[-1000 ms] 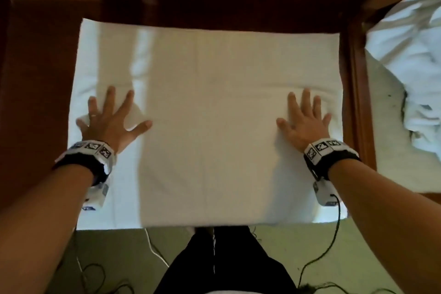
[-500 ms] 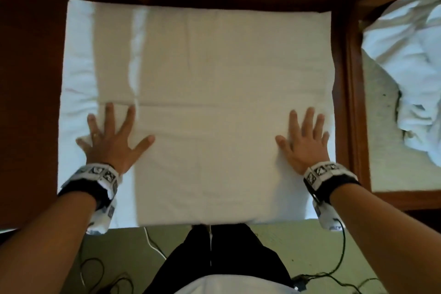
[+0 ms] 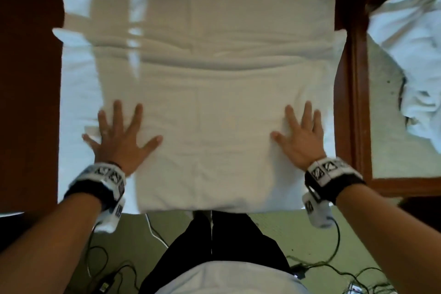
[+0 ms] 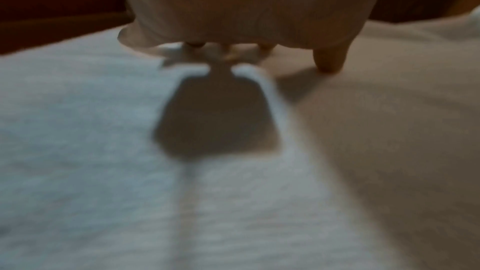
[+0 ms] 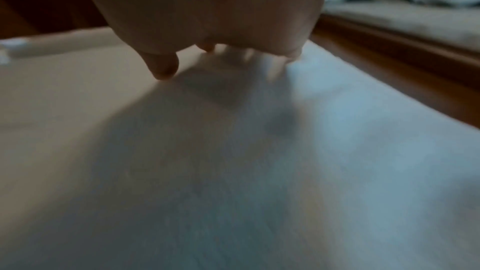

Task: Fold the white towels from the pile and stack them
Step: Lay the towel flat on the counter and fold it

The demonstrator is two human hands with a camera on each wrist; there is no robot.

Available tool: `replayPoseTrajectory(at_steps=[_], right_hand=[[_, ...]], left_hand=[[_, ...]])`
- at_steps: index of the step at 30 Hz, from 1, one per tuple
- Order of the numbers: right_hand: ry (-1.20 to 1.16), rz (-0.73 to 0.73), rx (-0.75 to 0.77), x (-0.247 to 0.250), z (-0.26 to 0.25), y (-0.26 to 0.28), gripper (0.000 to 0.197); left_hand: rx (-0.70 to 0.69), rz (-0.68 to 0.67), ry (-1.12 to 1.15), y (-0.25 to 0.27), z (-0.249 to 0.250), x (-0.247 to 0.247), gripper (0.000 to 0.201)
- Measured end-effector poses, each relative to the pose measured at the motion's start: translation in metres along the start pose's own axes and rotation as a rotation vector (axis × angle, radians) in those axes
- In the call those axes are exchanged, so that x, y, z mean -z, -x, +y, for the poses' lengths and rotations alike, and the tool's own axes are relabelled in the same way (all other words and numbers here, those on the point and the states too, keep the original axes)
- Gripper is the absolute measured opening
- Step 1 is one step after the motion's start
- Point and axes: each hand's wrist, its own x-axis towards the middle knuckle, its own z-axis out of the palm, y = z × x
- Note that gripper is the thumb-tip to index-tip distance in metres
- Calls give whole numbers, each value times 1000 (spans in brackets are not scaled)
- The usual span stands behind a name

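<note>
A large white towel [image 3: 214, 107] lies spread over the dark wooden table [image 3: 28, 102], with a bunched ridge running across it above the hands. My left hand [image 3: 119, 133] presses flat on the towel's left side, fingers spread. On the right side my right hand [image 3: 300, 136] presses flat the same way. The left wrist view shows the palm [image 4: 246, 7] low over the white towel [image 4: 103, 171], and the right wrist view shows the palm [image 5: 207, 7] over the white towel [image 5: 259, 171]. A pile of crumpled white towels [image 3: 410, 59] lies at the far right.
The pile rests on a grey cushioned seat with a wooden frame [image 3: 358, 102] just right of the table. The towel's near edge hangs at the table's front edge. Cables [image 3: 334, 267] trail on the green floor by my legs.
Both hands have slid toward me over the towel, staying flat. A bunched ridge has formed across the towel's middle, and its far part has shifted nearer.
</note>
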Motion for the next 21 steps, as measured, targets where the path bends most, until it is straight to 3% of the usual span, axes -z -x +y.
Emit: replayPoseTrajectory(at_steps=[3, 9, 12, 16, 21], right_hand=[[0, -73, -1, -10, 7, 1, 82], [27, 27, 16, 24, -17, -65, 83], [-14, 26, -33, 38, -27, -73, 83], [-18, 48, 6, 19, -31, -19, 80], [-78, -87, -31, -32, -24, 48, 86]], left_hand=[[28, 0, -50, -4, -4, -5, 96], [-1, 34, -72, -68, 12, 44, 99], [-9, 35, -40, -68, 19, 56, 98], [-28, 51, 18, -16, 12, 27, 94], [12, -39, -27, 43, -10, -39, 83]])
